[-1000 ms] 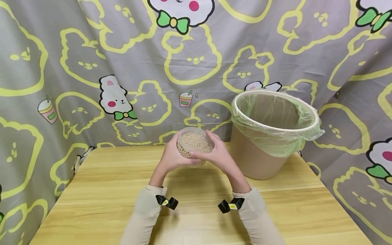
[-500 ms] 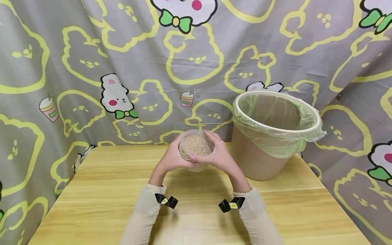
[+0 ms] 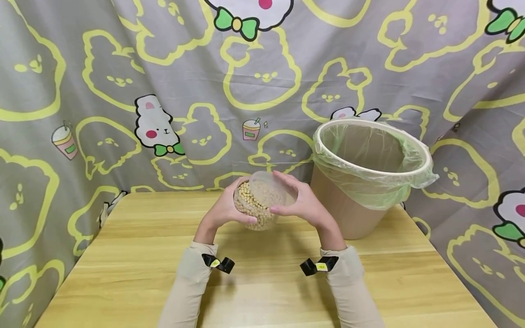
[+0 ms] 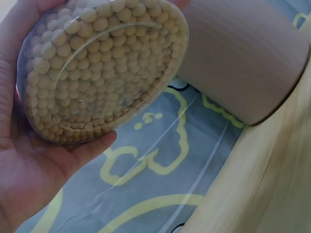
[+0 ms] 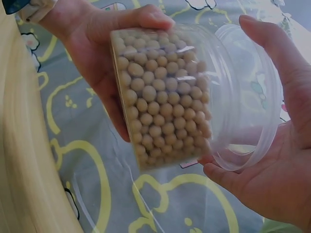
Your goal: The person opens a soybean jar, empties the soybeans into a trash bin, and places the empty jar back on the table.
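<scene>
Drawing the clear lid (image 5: 257, 107) off the jar (image 3: 259, 219) with the right hand (image 3: 307, 202), shifting it rightward from its earlier seat across the jar's top. Uncovering pale round beans (image 3: 246, 193) along the jar's left side. Easing the left hand (image 3: 223, 207) slightly leftward and the right hand rightward. Parting the thumbs (image 3: 249, 220), a second ago close together at the jar's front.

Left hand (image 4: 31, 167) gripping a clear container (image 4: 181, 36) of pale round beans (image 4: 104, 68) — base turned toward the camera.
The container tilts, beans packed against its base, with one digit along the lower edge and the hand curving up the left side. A brownish bin (image 4: 248, 53) shows upper right, wooden tabletop (image 4: 272, 174) lower right — grey, yellow-patterned curtain (image 4: 146, 145) below.
</scene>
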